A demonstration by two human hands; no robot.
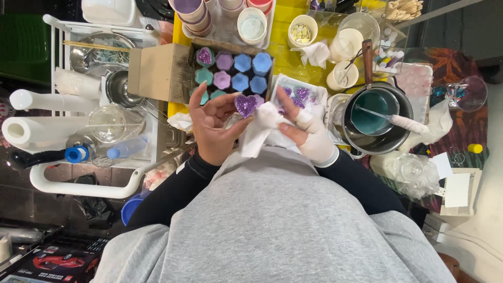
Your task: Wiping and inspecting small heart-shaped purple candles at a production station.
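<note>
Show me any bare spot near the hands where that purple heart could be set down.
Little is free. One yellow strip lies bare between the cardboard box of candles and the small cups. Elsewhere it is crowded: the pot to the right, the wire rack to the left. The left hand holds the purple heart; the right hand holds a tissue.

A cardboard box (157, 71) lies left of the pot (378, 118), behind both hands.
</note>
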